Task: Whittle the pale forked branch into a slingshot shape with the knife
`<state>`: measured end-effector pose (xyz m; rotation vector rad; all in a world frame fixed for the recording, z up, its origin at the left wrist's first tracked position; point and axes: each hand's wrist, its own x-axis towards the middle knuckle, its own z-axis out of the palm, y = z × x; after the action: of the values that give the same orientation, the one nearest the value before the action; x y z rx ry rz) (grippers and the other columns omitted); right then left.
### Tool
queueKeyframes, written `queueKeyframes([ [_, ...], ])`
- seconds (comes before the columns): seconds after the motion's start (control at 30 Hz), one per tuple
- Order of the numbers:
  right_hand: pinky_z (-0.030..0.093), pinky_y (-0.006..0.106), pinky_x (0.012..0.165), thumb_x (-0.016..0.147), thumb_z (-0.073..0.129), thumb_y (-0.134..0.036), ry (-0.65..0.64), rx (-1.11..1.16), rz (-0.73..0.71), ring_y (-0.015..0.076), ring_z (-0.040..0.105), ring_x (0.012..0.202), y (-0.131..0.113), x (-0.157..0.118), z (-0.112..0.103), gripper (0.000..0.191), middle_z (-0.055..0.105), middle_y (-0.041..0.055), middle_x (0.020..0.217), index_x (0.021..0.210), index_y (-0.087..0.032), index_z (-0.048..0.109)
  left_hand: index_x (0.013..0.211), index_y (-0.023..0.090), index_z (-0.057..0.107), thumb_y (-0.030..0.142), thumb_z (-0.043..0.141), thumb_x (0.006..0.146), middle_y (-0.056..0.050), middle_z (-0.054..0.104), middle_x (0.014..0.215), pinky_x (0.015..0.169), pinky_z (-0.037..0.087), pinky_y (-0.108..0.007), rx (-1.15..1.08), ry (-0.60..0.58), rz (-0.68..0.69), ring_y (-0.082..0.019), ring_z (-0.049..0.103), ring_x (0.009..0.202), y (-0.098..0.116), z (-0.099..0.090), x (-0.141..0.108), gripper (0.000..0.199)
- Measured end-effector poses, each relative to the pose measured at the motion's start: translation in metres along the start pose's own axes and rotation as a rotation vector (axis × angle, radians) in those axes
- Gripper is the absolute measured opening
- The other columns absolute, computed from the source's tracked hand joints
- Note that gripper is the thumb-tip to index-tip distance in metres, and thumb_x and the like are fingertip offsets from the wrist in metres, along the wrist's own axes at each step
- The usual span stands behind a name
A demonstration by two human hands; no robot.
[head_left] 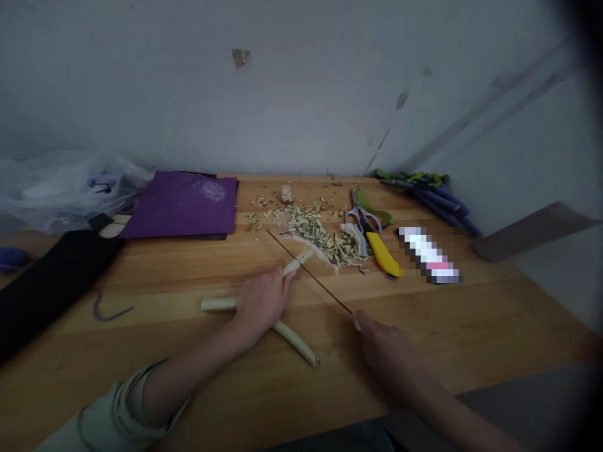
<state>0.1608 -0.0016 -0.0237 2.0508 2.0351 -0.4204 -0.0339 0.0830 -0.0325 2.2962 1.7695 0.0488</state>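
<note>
A wooden bench (164, 339), with a purple sheet (183, 204) lying toward its far left side.
The left hand (261, 298) was wrapped around pale, bare wood (299, 347) near the middle of the bench; three ends protruded, their junction hidden beneath the fingers. The right hand (386, 345) was closed on the near end of a thin dark rod (325, 289), which crossed the upper limb of the wood. Farther back, scissors (355, 201) lay against a yellow cutter (381, 252), and shavings (308, 229) were scattered just left of both.
</note>
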Motion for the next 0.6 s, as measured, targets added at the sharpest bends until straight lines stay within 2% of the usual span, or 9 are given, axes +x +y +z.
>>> queueKeyframes([
  [0.13, 0.030, 0.025, 0.050, 0.081, 0.029, -0.011, 0.064, -0.003, -0.039, 0.0187, 0.062, 0.069, -0.026, 0.031, -0.009, 0.023, 0.066, 0.0082, 0.079, 0.092, -0.019, 0.047, 0.092, 0.015, 0.056, 0.048, 0.012, 0.088, -0.012, 0.064, 0.076, 0.060, 0.041, -0.033, -0.006, 0.008, -0.005, -0.024, 0.061, 0.068, 0.002, 0.000, -0.001, 0.055],
  [0.2, 0.031, 0.025, 0.050, 0.082, 0.029, -0.011, 0.049, -0.002, -0.032, 0.0184, 0.062, 0.069, -0.021, 0.022, -0.004, 0.023, 0.065, 0.0078, 0.079, 0.093, -0.019, 0.047, 0.090, 0.015, 0.056, 0.047, 0.014, 0.088, -0.011, 0.064, 0.074, 0.057, 0.041, -0.032, 0.004, 0.025, -0.006, -0.024, 0.061, 0.067, 0.001, 0.000, -0.001, 0.053],
  [0.27, 0.031, 0.024, 0.050, 0.082, 0.030, -0.011, -0.001, 0.005, -0.011, 0.0167, 0.062, 0.065, -0.006, 0.000, 0.004, 0.021, 0.065, 0.0055, 0.075, 0.089, -0.019, 0.048, 0.087, 0.015, 0.056, 0.046, 0.014, 0.088, -0.011, 0.064, 0.072, 0.056, 0.041, -0.032, 0.009, 0.039, 0.011, -0.024, 0.061, 0.065, 0.001, 0.001, -0.001, 0.052],
  [0.37, 0.030, 0.023, 0.048, 0.080, 0.031, -0.007, -0.043, -0.028, 0.077, 0.0164, 0.061, 0.060, 0.004, -0.020, 0.008, 0.022, 0.065, 0.0043, 0.068, 0.087, -0.018, 0.049, 0.087, 0.015, 0.056, 0.046, 0.014, 0.088, -0.011, 0.064, 0.073, 0.056, 0.041, -0.033, 0.005, 0.035, 0.038, -0.025, 0.061, 0.065, 0.000, 0.001, -0.001, 0.052],
  [0.47, 0.032, 0.022, 0.051, 0.081, 0.032, -0.010, 0.012, -0.013, -0.024, 0.0155, 0.062, 0.067, -0.015, 0.001, 0.000, 0.020, 0.066, 0.0042, 0.077, 0.089, -0.020, 0.048, 0.090, 0.015, 0.056, 0.046, 0.013, 0.088, -0.012, 0.064, 0.075, 0.057, 0.041, -0.034, 0.008, 0.020, 0.033, -0.025, 0.061, 0.067, 0.000, 0.000, -0.002, 0.053],
  [0.53, 0.032, 0.024, 0.051, 0.083, 0.030, -0.011, 0.067, -0.033, -0.029, 0.0171, 0.062, 0.070, -0.027, 0.020, -0.006, 0.022, 0.065, 0.0061, 0.082, 0.093, -0.019, 0.047, 0.091, 0.015, 0.056, 0.046, 0.012, 0.088, -0.013, 0.064, 0.076, 0.058, 0.041, -0.035, 0.022, 0.017, 0.015, -0.026, 0.061, 0.068, 0.001, -0.001, -0.003, 0.054],
  [0.6, 0.031, 0.025, 0.050, 0.083, 0.030, -0.011, 0.078, -0.047, -0.024, 0.0178, 0.062, 0.069, -0.030, 0.025, -0.006, 0.022, 0.065, 0.0065, 0.081, 0.094, -0.019, 0.047, 0.091, 0.014, 0.056, 0.046, 0.012, 0.088, -0.013, 0.064, 0.077, 0.059, 0.041, -0.035, 0.029, 0.016, 0.016, -0.026, 0.061, 0.068, 0.002, -0.001, -0.004, 0.054],
])
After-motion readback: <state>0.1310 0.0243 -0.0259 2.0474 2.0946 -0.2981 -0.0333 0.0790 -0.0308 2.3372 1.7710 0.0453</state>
